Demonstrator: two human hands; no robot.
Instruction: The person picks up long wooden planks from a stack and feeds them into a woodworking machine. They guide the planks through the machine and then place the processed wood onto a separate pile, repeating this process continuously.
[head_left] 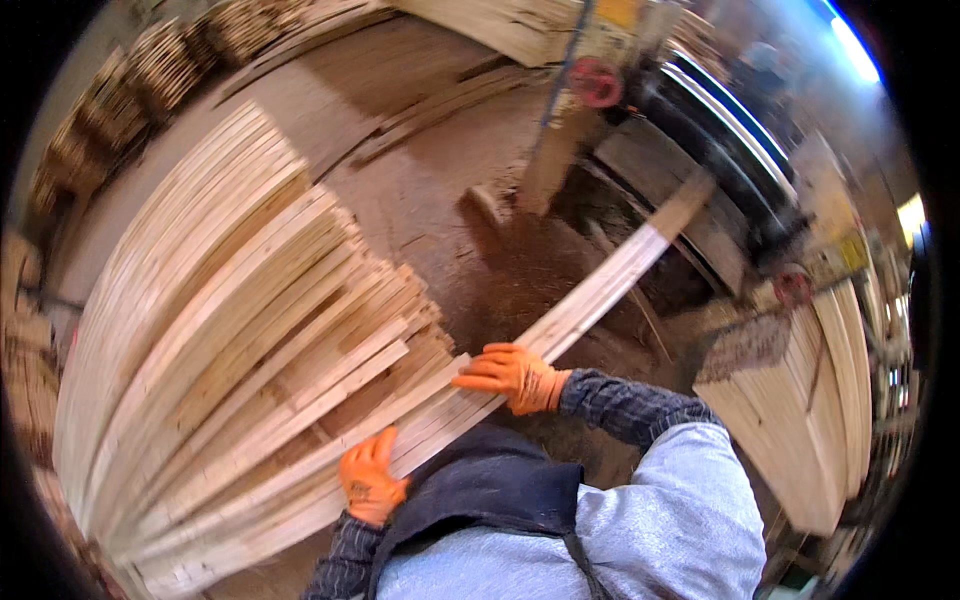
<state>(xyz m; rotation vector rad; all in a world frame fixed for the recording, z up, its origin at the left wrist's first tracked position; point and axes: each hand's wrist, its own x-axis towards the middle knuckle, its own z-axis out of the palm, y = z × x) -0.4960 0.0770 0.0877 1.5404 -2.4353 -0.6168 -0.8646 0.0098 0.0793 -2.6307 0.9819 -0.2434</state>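
Observation:
Long pale wooden boards (600,285) slant from beside my body up to the right, their far end lying in the machine's feed opening. My right hand (513,378), in an orange glove, lies across the boards with its fingers pointing left and grips them. Lower left, my left hand (370,478), in a matching glove, is closed over the near edge of the boards, beside a large stack of planks (240,330). The undersides of the boards and my thumbs' hold are hidden.
The dark machine (715,140) with a red handwheel (595,82) stands at the upper right. More stacked boards (790,420) lie at the right. Sawdust (500,265) and loose planks (440,115) cover parts of the floor. Piles of wood (165,65) line the far left.

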